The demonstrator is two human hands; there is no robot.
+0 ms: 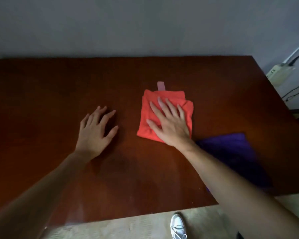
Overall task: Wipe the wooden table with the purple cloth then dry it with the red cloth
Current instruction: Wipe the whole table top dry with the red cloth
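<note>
**Right hand flat on the red cloth, purple cloth set aside**

The right hand (169, 125) lies palm down on the folded red cloth (148, 116), fingers spread and straight, pressing on it rather than gripping it. The cloth sits on the wooden table (59, 87) and shows on every side of the fingers; a small pale loop (161, 85) sticks out from the cloth's far edge, just beyond the fingertips.

The left hand (95, 131) rests well apart to the left of the right hand, palm down on the bare wood, fingers loosely spread and holding nothing.

The purple cloth (231, 152) lies on the table behind the right wrist, on the outer side of the forearm, which crosses over its near part. It is close to the red cloth, though whether the two touch cannot be told.

Below the right forearm, past the table's near edge, a white shoe (178, 226) stands on the pale floor (128, 226). Far off to the right of the right hand, a white power strip (280, 71) with dark cables sits beside the table's corner.
</note>
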